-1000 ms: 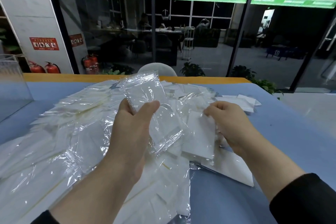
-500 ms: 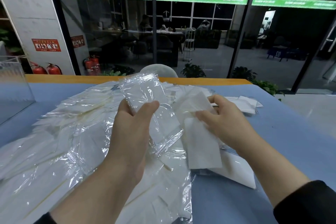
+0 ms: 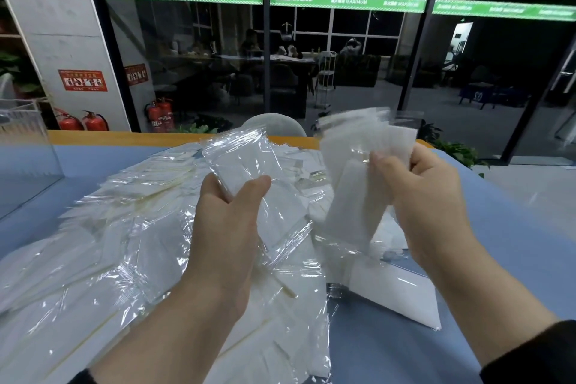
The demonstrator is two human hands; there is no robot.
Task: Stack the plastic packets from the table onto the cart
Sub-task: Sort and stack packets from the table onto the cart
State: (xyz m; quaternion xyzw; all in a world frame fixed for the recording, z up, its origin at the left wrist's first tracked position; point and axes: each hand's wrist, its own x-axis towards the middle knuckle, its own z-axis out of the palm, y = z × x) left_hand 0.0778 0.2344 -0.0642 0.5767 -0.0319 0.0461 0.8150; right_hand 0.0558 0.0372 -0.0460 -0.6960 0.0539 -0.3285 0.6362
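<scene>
A broad heap of clear plastic packets with white inserts (image 3: 103, 243) covers the left and middle of the blue table (image 3: 514, 227). My left hand (image 3: 227, 221) grips a few packets (image 3: 249, 165) between thumb and fingers, held upright above the heap. My right hand (image 3: 417, 193) holds another bunch of packets (image 3: 352, 178) lifted off the table, motion-blurred at the top. A flat white packet (image 3: 402, 293) lies on the table below my right hand. No cart is in view.
A clear acrylic box (image 3: 28, 156) stands at the table's left edge. A wooden ledge (image 3: 124, 136) and a glass wall run behind the table. A pale chair back (image 3: 274, 125) rises beyond the far edge. Blue table surface shows at the right and front right.
My right hand picked up a bunch of packets from the heap and raised it up and to the right. My left hand kept its packets nearly still.
</scene>
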